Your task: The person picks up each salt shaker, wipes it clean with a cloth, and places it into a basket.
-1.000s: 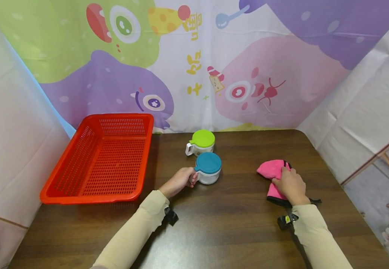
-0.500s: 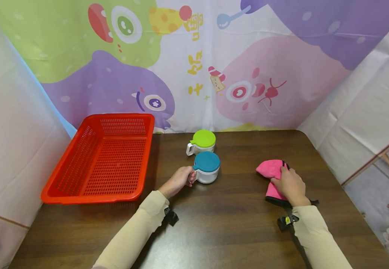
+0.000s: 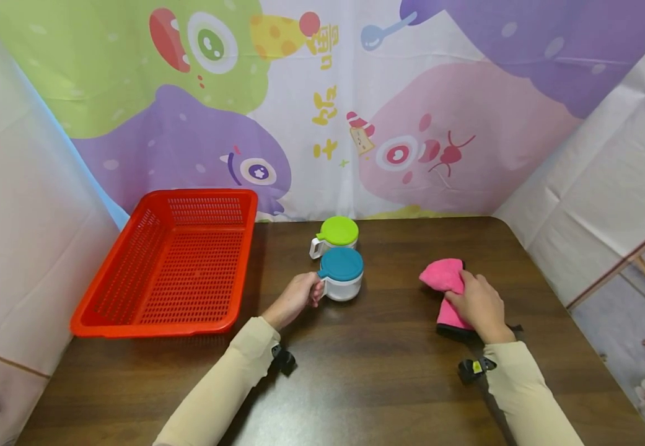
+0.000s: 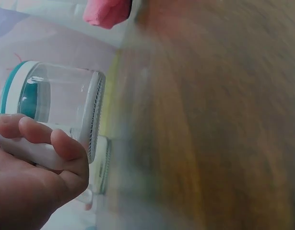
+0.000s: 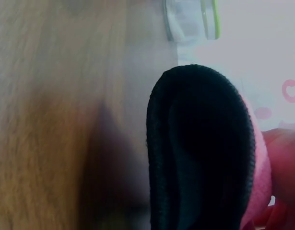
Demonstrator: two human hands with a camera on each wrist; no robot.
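Observation:
My left hand [image 3: 297, 297] grips the handle of a clear, cup-like lidded jar [image 3: 342, 288] with a blue lid. In the left wrist view the fingers curl at the side of this jar [image 4: 65, 91], and its ribbed base stands out over the blurred table. Right behind it is a similar jar [image 3: 339, 231] with a green lid, partly covered by the blue one. On the right, my right hand [image 3: 481, 303] pinches a pink fabric item [image 3: 443, 275] with black trim. The right wrist view looks into its dark, black-edged opening [image 5: 205, 143]; its exact kind is unclear.
A red perforated plastic basket [image 3: 244, 266] stands on the left of the brown wooden table [image 3: 367, 371]. A cartoon-printed curtain [image 3: 322, 179] hangs along the far edge, and pale sheets [image 3: 584, 179] close off the sides.
The blue-lidded jar has shifted slightly back and left with my left hand. My right hand has moved the pink fabric item a little left and back.

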